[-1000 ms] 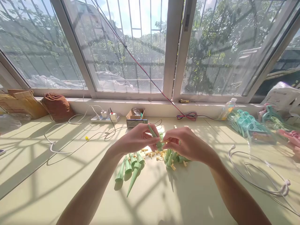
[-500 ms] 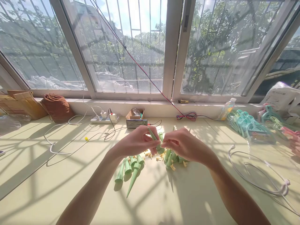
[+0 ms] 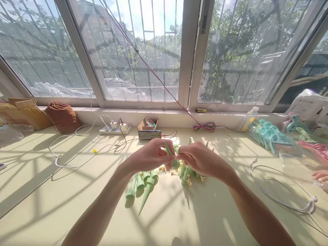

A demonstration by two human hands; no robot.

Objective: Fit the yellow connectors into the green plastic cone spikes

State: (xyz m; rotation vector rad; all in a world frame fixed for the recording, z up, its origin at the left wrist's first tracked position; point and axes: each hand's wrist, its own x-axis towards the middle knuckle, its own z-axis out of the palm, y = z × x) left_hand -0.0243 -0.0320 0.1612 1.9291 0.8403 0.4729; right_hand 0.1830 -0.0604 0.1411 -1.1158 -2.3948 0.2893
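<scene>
My left hand [image 3: 151, 154] is closed around a green plastic cone spike [image 3: 167, 148], its pointed end tilted up and to the left. At the wide end of that spike, the fingertips of my right hand [image 3: 198, 158] are pinched together; whatever is between them is too small to make out. Below and left of my hands lie several hollow green cones [image 3: 140, 183], among them a long pointed one [image 3: 145, 198]. Under my right hand is a cluster of similar green spikes [image 3: 185, 176], with small yellow plastic pieces [image 3: 189, 182] scattered around it.
A phone [image 3: 149, 135] leans on a small cardboard box [image 3: 153, 123]. Behind are a power strip [image 3: 104, 131] and a brown drawstring bag [image 3: 63, 118]. On the right lie a white cable [image 3: 279, 201], bagged teal plastic items [image 3: 270, 133], a bottle [image 3: 249, 119] and another person's hand [image 3: 320, 175].
My hands stay together on the green spike, with only slight finger movement. At the right edge, the other person's hand has moved lower, and more of the pink item shows.
</scene>
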